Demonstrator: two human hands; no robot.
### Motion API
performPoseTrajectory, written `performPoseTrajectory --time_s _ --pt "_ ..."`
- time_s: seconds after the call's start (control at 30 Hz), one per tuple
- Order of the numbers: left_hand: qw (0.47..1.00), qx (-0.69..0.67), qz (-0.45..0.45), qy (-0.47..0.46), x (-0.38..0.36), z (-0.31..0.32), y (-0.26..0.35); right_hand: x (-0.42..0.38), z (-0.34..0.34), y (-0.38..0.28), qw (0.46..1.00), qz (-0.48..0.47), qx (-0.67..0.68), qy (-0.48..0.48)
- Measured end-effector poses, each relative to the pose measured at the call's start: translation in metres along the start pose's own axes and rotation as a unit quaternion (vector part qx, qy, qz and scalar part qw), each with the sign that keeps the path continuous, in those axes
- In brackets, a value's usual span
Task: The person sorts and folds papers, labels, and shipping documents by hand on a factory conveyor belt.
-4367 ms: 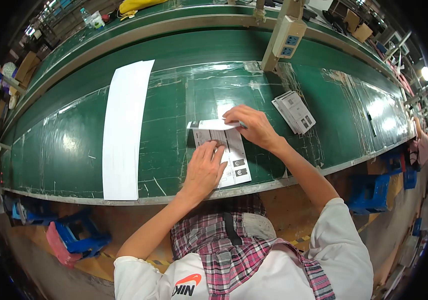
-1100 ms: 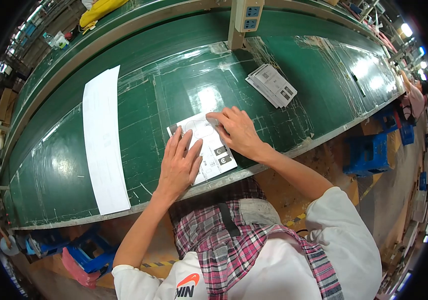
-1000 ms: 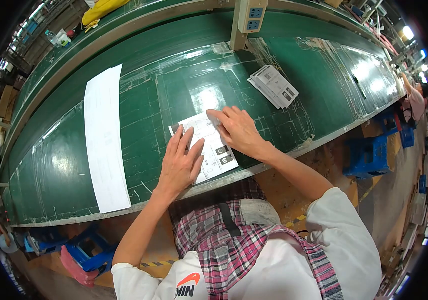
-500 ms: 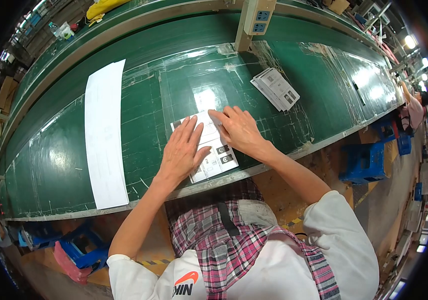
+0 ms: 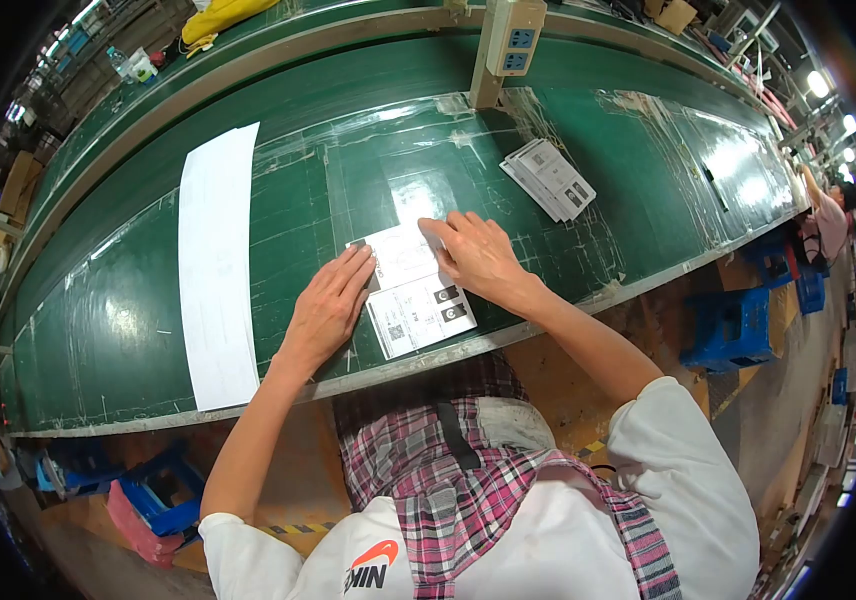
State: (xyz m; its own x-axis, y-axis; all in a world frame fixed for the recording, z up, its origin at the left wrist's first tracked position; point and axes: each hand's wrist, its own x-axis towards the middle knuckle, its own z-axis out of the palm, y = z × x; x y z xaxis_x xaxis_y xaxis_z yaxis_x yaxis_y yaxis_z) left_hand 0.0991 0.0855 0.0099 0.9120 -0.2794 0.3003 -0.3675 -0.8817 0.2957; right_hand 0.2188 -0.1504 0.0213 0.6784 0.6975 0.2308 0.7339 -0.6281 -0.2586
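Observation:
A printed paper sheet (image 5: pixel 410 300) with a fold line across it lies near the front edge of the green bench. My left hand (image 5: pixel 330 300) rests flat along its left edge, fingers stretched out and fingertips touching the paper. On the sheet's right edge lies my right hand (image 5: pixel 483 262), fingers loosely bent and apart, one digit pointing left over the upper corner. Part of the paper is hidden under that hand. Beyond it sits a small stack of printed leaflets (image 5: pixel 551 180), slightly fanned. To the left lies a long pile of white sheets (image 5: pixel 218 275).
A post with power sockets (image 5: pixel 516 45) rises from the bench (image 5: pixel 648 190) at the back. Blue stools (image 5: pixel 731 328) stand below the front edge. A yellow cloth (image 5: pixel 223 22) lies on the far ledge. Another person (image 5: pixel 828 215) is at the far right.
My left hand has slid left and off the middle of the sheet, uncovering more of its print. My right hand has stayed nearly in place.

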Motion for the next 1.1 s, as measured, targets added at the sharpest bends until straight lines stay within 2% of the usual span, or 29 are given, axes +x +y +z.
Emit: performPoseTrajectory --time_s 0.13,0.23,0.27,0.37,0.4,0.5,0.53,0.63,0.73,0.8,0.87,0.97,1.03,1.1 --pt "1.0 0.0 0.017 0.021 0.008 -0.007 -0.004 0.001 0.003 0.002 1.0 -0.017 -0.016 0.015" --pt "1.0 0.009 -0.013 -0.02 0.034 -0.015 -0.008 0.005 -0.001 0.0 0.999 -0.013 -0.033 -0.018" --pt "0.999 0.015 -0.013 0.028 0.043 -0.012 -0.006 0.006 0.0 0.001 0.999 -0.014 -0.029 -0.016" --pt "0.987 0.043 -0.131 -0.076 0.061 -0.014 -0.003 0.007 0.005 0.003 1.0 -0.014 -0.014 -0.009" --pt "0.992 0.055 -0.105 -0.052 0.063 -0.013 -0.01 0.007 0.005 0.004 1.0 -0.014 -0.009 -0.008" --pt "0.944 -0.124 -0.241 -0.188 0.083 -0.034 -0.012 0.006 -0.001 0.003 1.0 -0.007 0.001 -0.021" --pt "0.939 -0.175 -0.248 -0.161 0.081 -0.024 -0.025 0.006 -0.003 0.002 1.0 -0.006 0.005 -0.026" --pt "0.906 -0.26 -0.282 -0.18 0.079 -0.017 -0.042 0.008 -0.005 0.003 0.998 0.003 0.035 -0.044" --pt "0.9 -0.302 -0.274 -0.151 0.075 -0.018 -0.039 0.009 0.003 0.015 0.991 0.009 0.126 0.035" --pt "0.888 -0.348 -0.275 -0.124 0.072 -0.019 -0.037 0.014 0.004 0.019 0.968 0.064 0.238 0.041" --pt "0.875 -0.381 -0.279 -0.107 0.071 -0.023 -0.034 0.021 -0.001 0.018 0.917 0.121 0.377 0.044" --pt "0.863 -0.402 -0.289 -0.101 0.074 -0.034 -0.027 0.03 0.002 0.024 0.862 0.155 0.483 0.001" --pt "0.859 -0.403 -0.3 -0.098 0.077 -0.034 -0.025 0.033 0.002 0.021 0.845 0.153 0.513 0.008" --pt "0.879 -0.369 -0.289 -0.095 0.082 -0.037 -0.019 0.033 0.001 0.015 0.832 0.152 0.534 -0.002"
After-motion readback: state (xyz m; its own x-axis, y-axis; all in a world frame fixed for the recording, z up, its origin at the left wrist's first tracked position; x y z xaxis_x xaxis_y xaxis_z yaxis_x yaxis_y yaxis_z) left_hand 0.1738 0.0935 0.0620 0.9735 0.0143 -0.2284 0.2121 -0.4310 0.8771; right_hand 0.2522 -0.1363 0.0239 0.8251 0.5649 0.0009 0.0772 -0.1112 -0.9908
